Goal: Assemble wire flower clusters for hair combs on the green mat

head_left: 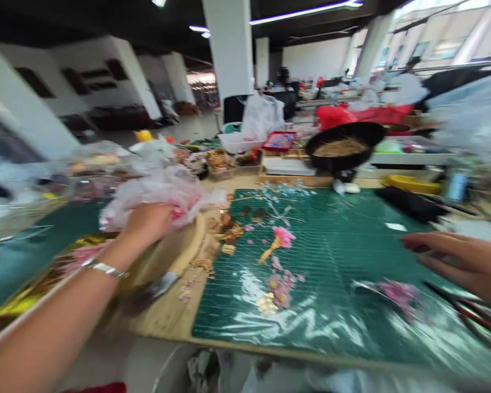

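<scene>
My left hand (pixel 149 224) reaches into a clear plastic bag (pixel 184 188) with pink pieces in it, at the left; its fingers are hidden by the plastic. On the right, my right hand (pixel 454 256) hovers over the green mat (pixel 331 234), fingers stretched and holding nothing. Below it lie scissors (pixel 470 311) and a pink bunch (pixel 401 295). A pink flower with a yellow stem (pixel 282 238) rests mid-mat, with pink petals (pixel 282 286) and gold pieces (pixel 267 303) nearer the front edge.
A round wooden rim (pixel 194 243) stands beside the bag, near a gold tray (pixel 20 303) of pink pieces. Behind the mat are a black pan (pixel 343 147) of straw-like strands, a white basket (pixel 239 143) and a black cloth (pixel 409 203).
</scene>
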A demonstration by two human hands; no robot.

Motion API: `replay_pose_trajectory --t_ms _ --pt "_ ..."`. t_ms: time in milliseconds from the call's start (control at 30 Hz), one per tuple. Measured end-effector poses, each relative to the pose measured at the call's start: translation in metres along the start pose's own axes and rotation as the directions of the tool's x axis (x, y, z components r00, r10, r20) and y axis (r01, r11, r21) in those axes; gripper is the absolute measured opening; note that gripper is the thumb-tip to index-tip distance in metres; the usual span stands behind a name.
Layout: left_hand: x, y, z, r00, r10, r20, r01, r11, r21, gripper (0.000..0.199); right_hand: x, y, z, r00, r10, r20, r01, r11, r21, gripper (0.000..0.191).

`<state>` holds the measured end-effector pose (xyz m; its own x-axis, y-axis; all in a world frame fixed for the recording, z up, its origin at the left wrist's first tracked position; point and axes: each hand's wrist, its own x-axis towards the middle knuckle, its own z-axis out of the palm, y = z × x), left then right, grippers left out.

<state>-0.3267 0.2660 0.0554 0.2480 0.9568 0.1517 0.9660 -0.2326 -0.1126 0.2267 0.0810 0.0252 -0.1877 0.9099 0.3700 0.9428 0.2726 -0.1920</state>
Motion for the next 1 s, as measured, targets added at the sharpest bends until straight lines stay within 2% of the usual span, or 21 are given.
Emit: replay_pose_trajectory --t_ms 67,133,167,200,267,333,433,500,567,633,733,800,900,1000 --pt "-0.013 0.028 0.001 0.991 0.133 -0.008 -0.134 0.988 -0.074 0.041 -0.045 -0.004 -0.019 0.986 0.124 0.114 -0.119 0.992 -0.049 0.045" --pt "-0.035 0.071 -0.001 0.976 0.216 -0.030 -0.216 0.938 -0.271 0.034 -0.075 -0.021 -0.023 0.953 0.227 0.202 -0.219 0.974 -0.059 0.041" --pt "-0.048 0.097 -0.004 0.968 0.251 -0.031 -0.244 0.894 -0.377 0.030 -0.085 -0.031 -0.019 0.948 0.248 0.199 -0.238 0.968 -0.073 0.042" --pt "-0.061 0.127 -0.007 0.954 0.291 -0.077 -0.293 0.839 -0.459 0.026 -0.091 -0.040 -0.012 0.942 0.263 0.210 -0.249 0.964 -0.091 0.042" --pt "-0.085 0.189 -0.015 0.883 0.445 -0.148 -0.451 0.722 -0.525 0.021 -0.096 -0.055 0.007 0.949 0.271 0.159 -0.255 0.960 -0.114 0.045" --pt "-0.100 0.250 -0.020 0.798 0.562 -0.218 -0.594 0.671 -0.444 0.025 -0.093 -0.064 0.028 0.960 0.274 0.054 -0.266 0.956 -0.123 0.050" --pt "-0.106 0.325 -0.017 0.694 0.669 -0.264 -0.719 0.629 -0.295 0.023 -0.087 -0.069 0.055 0.958 0.286 0.012 -0.283 0.955 -0.089 0.056" --pt "-0.104 0.357 -0.008 0.693 0.685 -0.225 -0.720 0.650 -0.242 0.020 -0.085 -0.068 0.067 0.965 0.263 -0.003 -0.263 0.964 -0.039 0.052" --pt "-0.103 0.374 0.004 0.712 0.689 -0.137 -0.700 0.678 -0.223 0.022 -0.086 -0.065 0.074 0.971 0.237 -0.033 -0.237 0.971 -0.017 0.049" --pt "-0.104 0.379 0.014 0.715 0.691 -0.111 -0.695 0.684 -0.221 0.024 -0.089 -0.061 0.079 0.976 0.210 -0.059 -0.212 0.977 -0.022 0.050" --pt "-0.108 0.375 0.022 0.691 0.708 -0.142 -0.717 0.650 -0.250 0.023 -0.092 -0.055 0.083 0.981 0.158 -0.109 -0.160 0.987 -0.016 0.054" --pt "-0.108 0.369 0.024 0.698 0.705 -0.122 -0.703 0.643 -0.303 0.020 -0.094 -0.052 0.085 0.977 0.153 -0.149 -0.154 0.988 0.008 0.058" --pt "-0.106 0.352 0.023 0.769 0.636 -0.067 -0.613 0.703 -0.361 0.016 -0.097 -0.048 0.084 0.960 0.222 -0.173 -0.213 0.975 0.069 0.059" --pt "-0.106 0.324 0.016 0.857 0.511 -0.064 -0.496 0.786 -0.370 0.024 -0.101 -0.043 0.084 0.938 0.308 -0.159 -0.290 0.949 0.127 0.053"
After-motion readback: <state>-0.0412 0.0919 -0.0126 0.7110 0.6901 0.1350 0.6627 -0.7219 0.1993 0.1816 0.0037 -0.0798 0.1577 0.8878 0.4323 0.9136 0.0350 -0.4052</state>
